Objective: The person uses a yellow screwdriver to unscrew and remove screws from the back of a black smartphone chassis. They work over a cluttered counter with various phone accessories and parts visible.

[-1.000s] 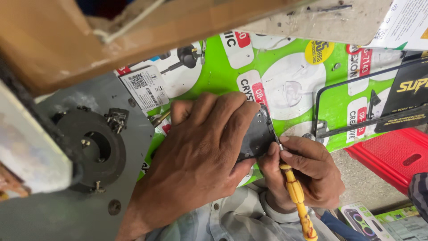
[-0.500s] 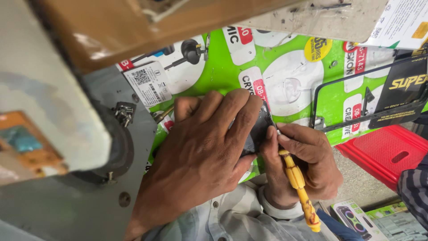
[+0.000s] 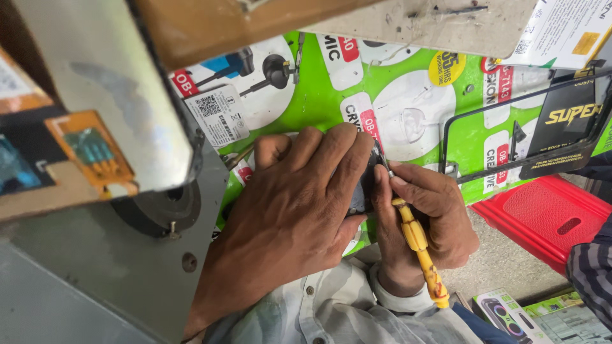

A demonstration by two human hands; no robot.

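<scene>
My left hand lies over a small dark device and grips it, hiding most of it. My right hand pinches a yellow-handled screwdriver near its top. The tool's metal tip rests at the upper edge of the dark device, right beside my left fingertips. The handle slants down to the lower right, past my pale shirt cuff. Both hands hover over a green printed poster with pictures of earphones.
A grey metal machine panel with a round black part fills the lower left. A metal-backed flat part with an orange flex strip hangs at upper left. A black wire rack and a red plastic stool are on the right.
The view has shifted, so the flat metal part at upper left now covers more of the machine's round black part. My hands stay together on the device and screwdriver.
</scene>
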